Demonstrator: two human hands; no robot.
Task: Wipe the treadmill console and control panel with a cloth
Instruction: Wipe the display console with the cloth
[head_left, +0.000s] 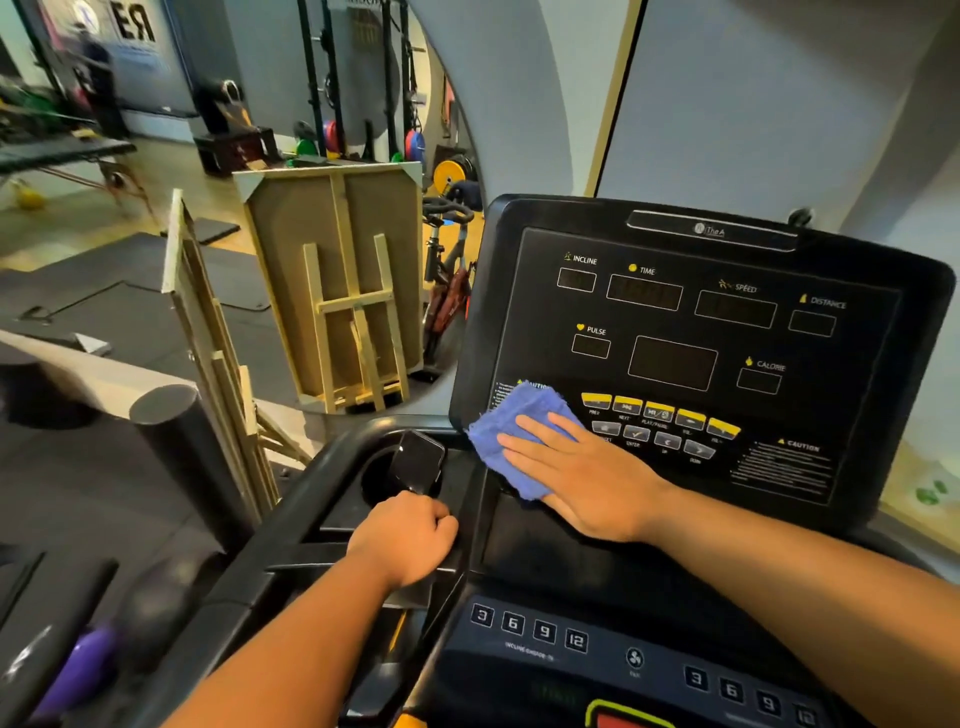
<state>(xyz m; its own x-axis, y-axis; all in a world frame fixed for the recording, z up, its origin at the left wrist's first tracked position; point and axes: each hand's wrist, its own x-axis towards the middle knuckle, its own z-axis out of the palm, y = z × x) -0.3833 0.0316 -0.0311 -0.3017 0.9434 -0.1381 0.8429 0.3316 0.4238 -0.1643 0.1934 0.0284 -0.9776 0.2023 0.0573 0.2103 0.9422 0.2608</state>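
Blue cloth (511, 436) flat against lower-left of black console (675, 332), beside yellow buttons (657, 410).

We see a dark phone (418, 462) standing tilted in the cup holder (382, 480) left of the display. Beyond it, a wooden easel (358, 332) leans against the back of a framed board (332, 270). A black foam roller (179, 441) stands upright at left on dark floor mats (104, 291). Farther back, we make out a squat rack (358, 78) with coloured weight plates (415, 145) and an exercise bike (447, 260).
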